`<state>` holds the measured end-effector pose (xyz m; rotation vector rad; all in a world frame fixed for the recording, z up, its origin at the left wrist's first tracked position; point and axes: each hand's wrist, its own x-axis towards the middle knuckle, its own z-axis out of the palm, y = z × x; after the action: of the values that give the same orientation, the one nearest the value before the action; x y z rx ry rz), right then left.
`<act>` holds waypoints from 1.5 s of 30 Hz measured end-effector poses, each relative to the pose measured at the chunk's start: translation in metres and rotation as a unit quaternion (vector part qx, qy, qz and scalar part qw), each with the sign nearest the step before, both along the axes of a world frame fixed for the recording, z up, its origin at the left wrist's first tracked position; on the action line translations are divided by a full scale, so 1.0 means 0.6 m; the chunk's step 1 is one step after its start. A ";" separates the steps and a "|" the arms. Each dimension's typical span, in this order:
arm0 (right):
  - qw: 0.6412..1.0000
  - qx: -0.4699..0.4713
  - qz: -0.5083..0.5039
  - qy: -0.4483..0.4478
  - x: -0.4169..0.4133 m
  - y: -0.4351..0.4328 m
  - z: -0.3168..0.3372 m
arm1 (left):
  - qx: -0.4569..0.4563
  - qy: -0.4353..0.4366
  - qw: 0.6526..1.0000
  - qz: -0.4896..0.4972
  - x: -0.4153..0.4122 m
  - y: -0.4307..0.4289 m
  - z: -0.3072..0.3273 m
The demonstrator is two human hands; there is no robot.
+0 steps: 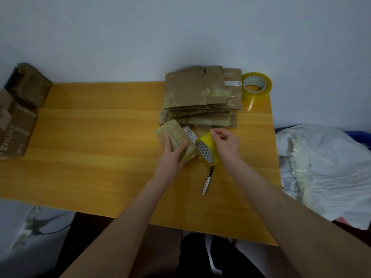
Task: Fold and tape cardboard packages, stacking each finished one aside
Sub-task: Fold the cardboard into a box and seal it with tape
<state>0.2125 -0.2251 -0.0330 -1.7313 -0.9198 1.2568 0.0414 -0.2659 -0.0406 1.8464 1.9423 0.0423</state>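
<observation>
Wooden desk (100, 137): my left hand (170, 157) clasps folded brown cardboard package (176, 135), likely light and crushable, by its sides; right hand (226, 143) pinches adjacent yellow tape roll (206, 151).

Taped brown package (176, 140) flat beside upright tape roll (207, 150)
</observation>
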 end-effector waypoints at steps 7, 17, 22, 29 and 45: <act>0.996 0.027 0.087 -0.019 -0.025 -0.007 0.012 | 0.083 -0.191 0.952 0.223 -0.008 -0.001 0.014; 0.998 -0.041 0.002 0.042 -0.004 -0.066 -0.019 | -0.036 -0.099 0.994 0.016 -0.017 -0.016 0.012; 0.997 -0.007 -0.063 0.032 -0.005 -0.050 -0.001 | -0.002 -0.074 0.997 0.009 0.005 0.028 0.007; 0.995 0.027 -0.062 -0.068 0.004 -0.041 0.001 | 0.002 -0.021 1.000 -0.014 0.026 0.061 0.002; 0.973 0.043 0.020 -0.227 -0.003 -0.063 0.041 | 0.001 -0.066 0.995 -0.075 -0.034 0.066 0.038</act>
<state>0.2106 -0.2626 -0.0087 -1.9767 -1.2541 0.8387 0.0211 -0.2266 -0.0181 1.9341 1.7111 0.1151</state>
